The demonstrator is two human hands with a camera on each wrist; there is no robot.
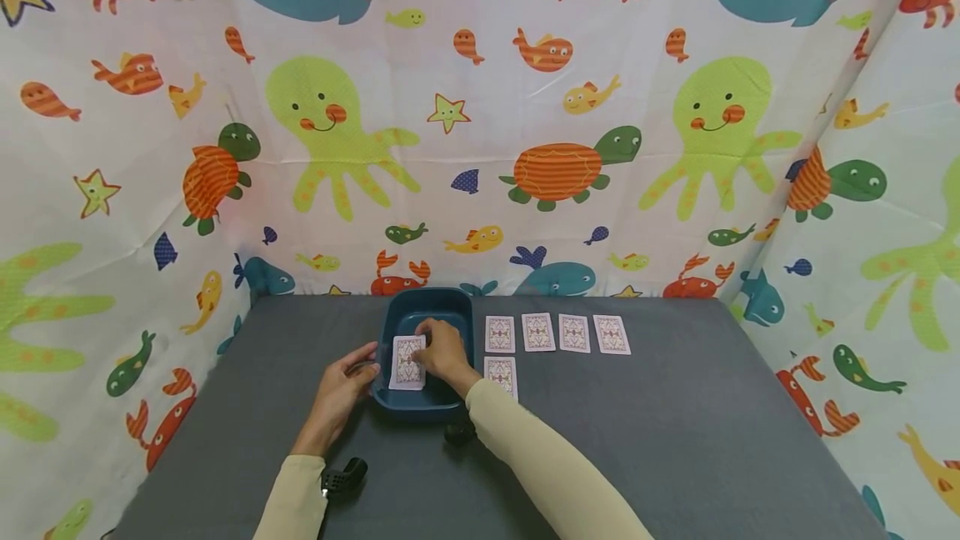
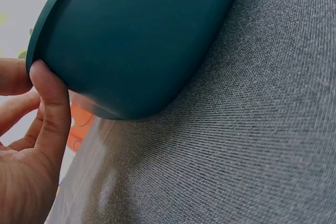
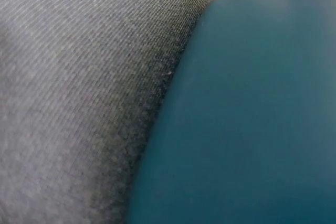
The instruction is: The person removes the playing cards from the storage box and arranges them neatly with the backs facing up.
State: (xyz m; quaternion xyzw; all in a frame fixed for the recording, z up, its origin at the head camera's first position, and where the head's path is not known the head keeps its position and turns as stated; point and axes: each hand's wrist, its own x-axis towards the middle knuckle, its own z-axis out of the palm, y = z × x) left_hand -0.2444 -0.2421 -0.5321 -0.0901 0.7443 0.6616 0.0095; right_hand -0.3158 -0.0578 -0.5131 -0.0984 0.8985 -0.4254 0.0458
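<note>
A dark teal plastic tub (image 1: 431, 413) stands on the grey table. Inside it, on the left, lies a small pile of playing cards (image 1: 406, 365), patterned backs up. My right hand (image 1: 447, 355) reaches over the tub's near right corner and pinches at the right edge of the top cards; how many it holds I cannot tell. The left hand (image 1: 341, 390) holds the tub's left rim, with the thumb (image 2: 52, 90) against the outer wall in the left wrist view. In the right wrist view the tub's wall (image 3: 241, 108) fills the right side and the fingers are hidden.
Right of the tub, several face-down cards (image 1: 537, 332) lie in a row on the grey tabletop (image 1: 675, 423). One more card (image 1: 501, 373) sits below the row's left end, partly behind the right sleeve (image 1: 540, 448). A sea-animal cloth (image 1: 465, 165) hangs behind and at both sides.
</note>
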